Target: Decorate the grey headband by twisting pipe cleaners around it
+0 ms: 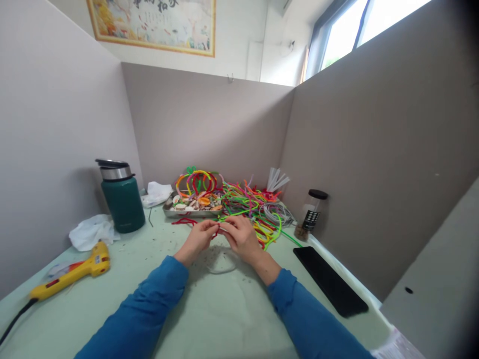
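My left hand and my right hand meet over the middle of the table, fingertips pinched close together. Between them is a short piece of red pipe cleaner, mostly covered by the fingers. A thin pale curved band lies on the table just below the hands. More red pipe cleaner rests beyond my left hand. Past my right hand spreads a heap of green, pink, orange and yellow pipe cleaners, with a grey coil at its right side.
A metal tray holds flat pieces and coloured hoops. Left are a green bottle, crumpled tissue and a yellow glue gun with cord. Right are a black-lidded jar and a black flat object. Grey partitions enclose the table.
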A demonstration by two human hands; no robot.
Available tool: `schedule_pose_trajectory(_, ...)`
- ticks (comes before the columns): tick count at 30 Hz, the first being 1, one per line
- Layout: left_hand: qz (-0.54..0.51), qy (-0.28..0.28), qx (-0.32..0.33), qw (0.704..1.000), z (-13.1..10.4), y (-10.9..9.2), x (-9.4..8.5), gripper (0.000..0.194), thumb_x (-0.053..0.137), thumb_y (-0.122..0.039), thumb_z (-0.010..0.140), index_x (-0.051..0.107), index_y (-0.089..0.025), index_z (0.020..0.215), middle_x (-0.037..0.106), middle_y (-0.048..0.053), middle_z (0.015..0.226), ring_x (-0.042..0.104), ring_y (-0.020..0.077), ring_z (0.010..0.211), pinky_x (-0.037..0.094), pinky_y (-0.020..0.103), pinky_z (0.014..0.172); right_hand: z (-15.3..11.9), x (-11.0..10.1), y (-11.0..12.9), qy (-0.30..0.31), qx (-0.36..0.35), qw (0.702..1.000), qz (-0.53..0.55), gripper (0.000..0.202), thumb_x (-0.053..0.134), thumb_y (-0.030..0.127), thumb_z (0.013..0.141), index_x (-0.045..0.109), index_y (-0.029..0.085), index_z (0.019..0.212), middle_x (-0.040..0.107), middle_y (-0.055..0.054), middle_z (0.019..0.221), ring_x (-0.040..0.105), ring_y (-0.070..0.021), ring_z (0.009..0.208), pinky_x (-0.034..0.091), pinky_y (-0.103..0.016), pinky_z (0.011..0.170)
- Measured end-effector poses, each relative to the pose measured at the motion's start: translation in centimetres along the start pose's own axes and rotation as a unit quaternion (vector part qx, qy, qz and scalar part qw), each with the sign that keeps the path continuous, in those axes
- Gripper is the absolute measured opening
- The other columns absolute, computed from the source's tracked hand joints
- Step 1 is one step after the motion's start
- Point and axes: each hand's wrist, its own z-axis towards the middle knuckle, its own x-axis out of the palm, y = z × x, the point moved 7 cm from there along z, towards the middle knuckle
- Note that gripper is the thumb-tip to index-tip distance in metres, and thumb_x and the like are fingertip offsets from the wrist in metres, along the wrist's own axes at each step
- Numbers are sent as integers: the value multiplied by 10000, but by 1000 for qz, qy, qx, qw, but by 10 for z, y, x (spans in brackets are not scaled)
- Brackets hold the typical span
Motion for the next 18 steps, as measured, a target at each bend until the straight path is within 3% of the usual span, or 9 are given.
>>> schedule_pose_trajectory(5, 14, -37, 36, 999, 2, -4, -6, 374, 618, -448, 655, 594, -120, 832, 477, -51, 568, 338, 35, 368, 260, 183, 345, 2, -6, 10, -9, -20, 1000, -12, 185, 468, 261, 874, 641, 204, 911, 615, -96, 958, 498, -217, 922, 357, -387, 828)
schedule_pose_trajectory(9, 10, -80, 44, 996, 3, -5, -12, 417, 626, -456, 647, 604, -124, 898, 506, -50, 579, 332, 33, 349, 244, 193, 345, 2, 0, 14, -5, 3, 1000, 27, 169, 466, 234, 871, 629, 200, 896, 627, -94, 943, 524, -211, 931, 380, -372, 833)
schedule_pose_trajectory(14, 2, -91, 43, 995, 2, -6, -12, 427, 635, -441, 648, 603, -118, 925, 541, -37, 581, 345, 37, 341, 258, 197, 345, -2, 30, 6, 40, 111, 980, 157, 205, 482, 188, 838, 588, 194, 1014, 617, -86, 954, 579, -184, 830, 456, -314, 732)
schedule_pose_trajectory(18, -3, -84, 38, 996, 0, -6, -7, 451, 645, -439, 639, 619, -104, 938, 581, -8, 611, 349, 38, 349, 259, 194, 338, -5, 51, -6, 61, 228, 926, 294, 263, 527, 176, 774, 563, 192, 1034, 603, -62, 959, 588, -163, 796, 466, -250, 597)
